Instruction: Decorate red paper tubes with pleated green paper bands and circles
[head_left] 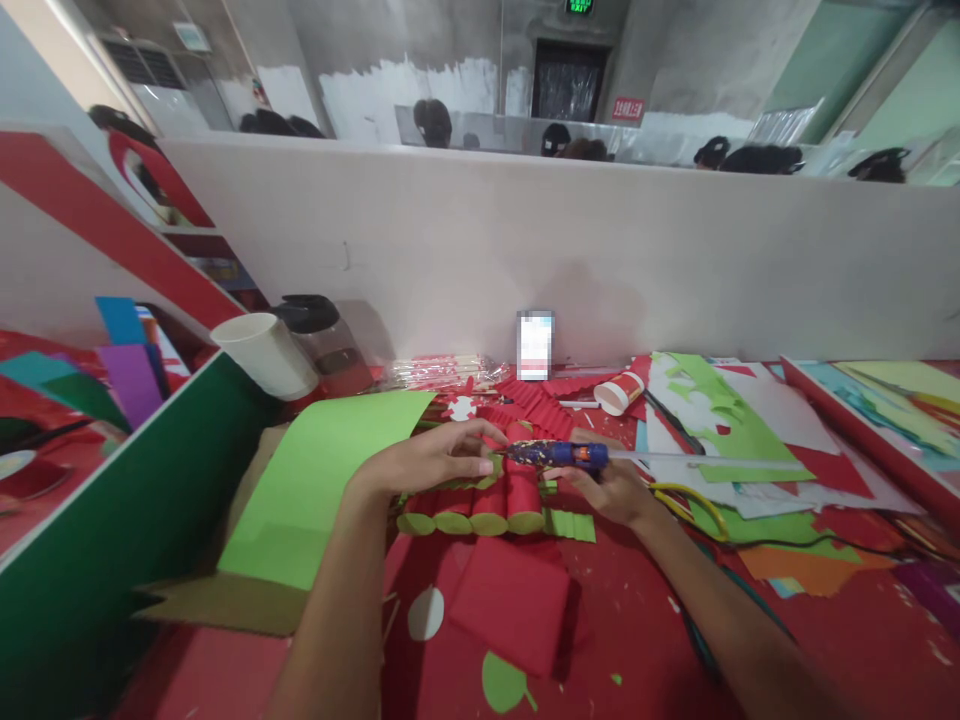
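My right hand (611, 490) is wrapped round a blue glue gun (559, 454) with a clear glue stick (675, 459) trailing out to the right; its nozzle points left. My left hand (435, 458) rests on a row of red paper tubes with green end caps (480, 505), its fingers closed and pinching the top of the tubes just beside the nozzle. The tubes lie on the red table (615, 620), side by side.
A light green sheet (315, 480) lies left of the tubes, a red paper square (514, 605) in front. Paper scraps (720, 430), a tipped red cup (619, 392), a phone (535, 345), a white cup (266, 355) and a green-edged divider (135, 500) surround the work spot.
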